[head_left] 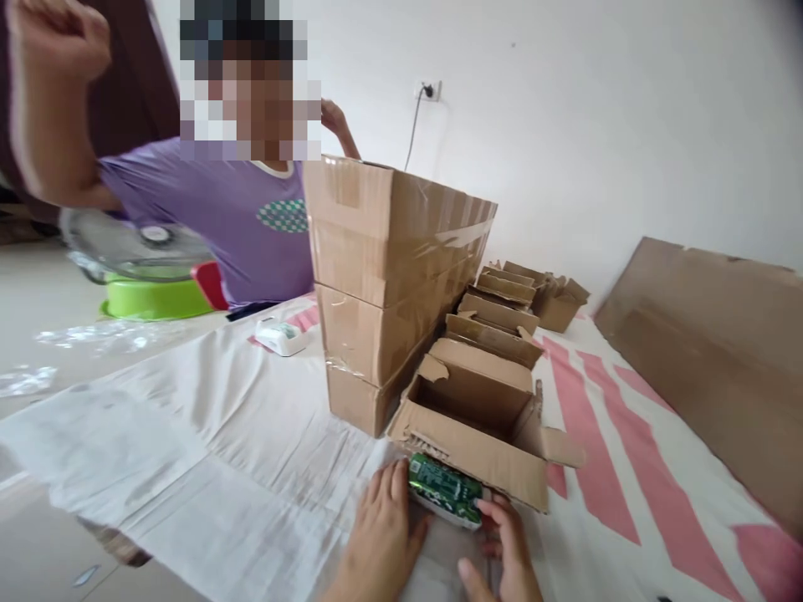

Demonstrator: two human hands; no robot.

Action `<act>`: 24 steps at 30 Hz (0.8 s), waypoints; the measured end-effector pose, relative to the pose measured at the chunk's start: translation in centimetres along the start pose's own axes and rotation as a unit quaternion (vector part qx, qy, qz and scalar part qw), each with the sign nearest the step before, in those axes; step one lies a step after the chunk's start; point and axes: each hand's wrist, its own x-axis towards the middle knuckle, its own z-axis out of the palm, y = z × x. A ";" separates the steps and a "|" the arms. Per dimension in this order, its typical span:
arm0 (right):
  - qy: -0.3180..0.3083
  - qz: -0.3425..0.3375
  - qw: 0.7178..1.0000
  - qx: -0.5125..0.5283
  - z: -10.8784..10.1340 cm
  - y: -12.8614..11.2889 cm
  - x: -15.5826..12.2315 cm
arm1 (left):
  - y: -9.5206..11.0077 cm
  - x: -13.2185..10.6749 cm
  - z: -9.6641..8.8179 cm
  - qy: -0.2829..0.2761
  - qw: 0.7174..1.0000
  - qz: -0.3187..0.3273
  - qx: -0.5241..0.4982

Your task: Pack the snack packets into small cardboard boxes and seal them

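Note:
A small green packet [447, 490] lies on the white cloth just in front of an open cardboard box [483, 418]. My left hand [382, 535] lies flat beside the packet's left end, fingers stretched and touching it. My right hand [505, 539] is at the packet's right end, fingers curled against it and thumb pointing up. The open box appears to hold nothing.
A stack of three taped cartons [389, 276] stands left of the open box, with several more open small boxes [502, 309] behind. A flat cardboard sheet [715, 351] leans right. A person in a purple shirt [251, 226] sits opposite. A white tape dispenser [280, 336] lies on the cloth.

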 end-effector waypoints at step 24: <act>-0.116 0.052 0.992 0.015 -2.6 -6.1 1.0 | 1.3 -0.8 -1.5 0.051 0.990 0.125 0.028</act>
